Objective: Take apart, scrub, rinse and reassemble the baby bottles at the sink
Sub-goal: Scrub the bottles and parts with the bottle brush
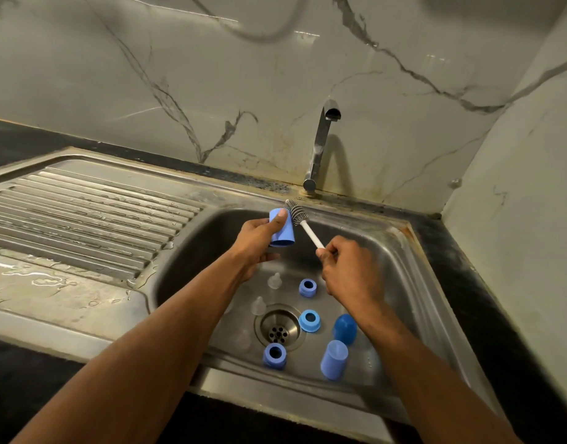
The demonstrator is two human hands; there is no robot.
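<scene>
My left hand (259, 238) grips a light blue bottle cap (283, 230) above the steel sink (413, 277). My right hand (349, 267) holds the white handle of a bottle brush (303, 222); its grey bristle head lies against the cap's far side. On the sink floor lie three blue screw rings (307, 288) (309, 321) (275, 355), a dark blue cap (345, 328), a light blue cap (334, 363) and clear teats (274, 280) (258, 306). A further clear part near the drain is hard to make out.
A chrome tap (322, 145) stands behind the basin, no water running. The round drain (278, 330) is in the middle of the sink floor. A wet ribbed draining board (83, 213) spreads to the left. Marble walls close the back and right.
</scene>
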